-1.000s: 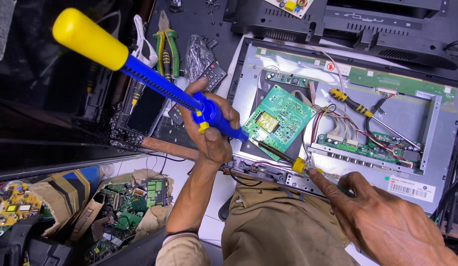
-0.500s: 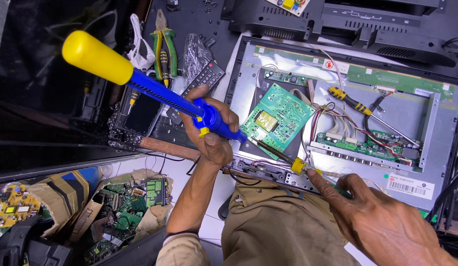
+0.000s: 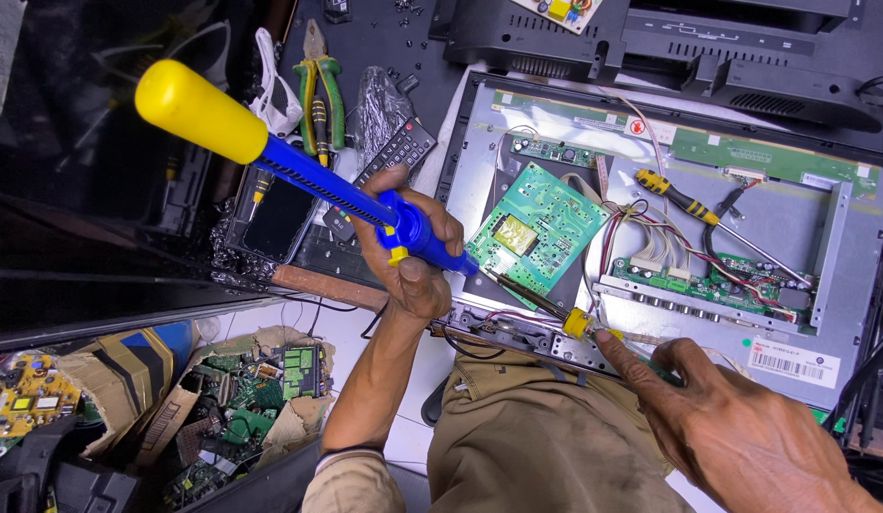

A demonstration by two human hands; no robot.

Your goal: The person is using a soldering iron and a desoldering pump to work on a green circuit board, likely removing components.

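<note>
Gripping pump (image 3: 299,171) — hands (crowded) — board (image 3: 537,228).

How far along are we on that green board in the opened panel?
Done: the back cover is off, so the panel chassis lies open. In hand: the left hand holds a blue and yellow desoldering pump at the green circuit board, and the right hand points a soldering iron at its edge. Left: the board still sits in place, wires attached.
</note>
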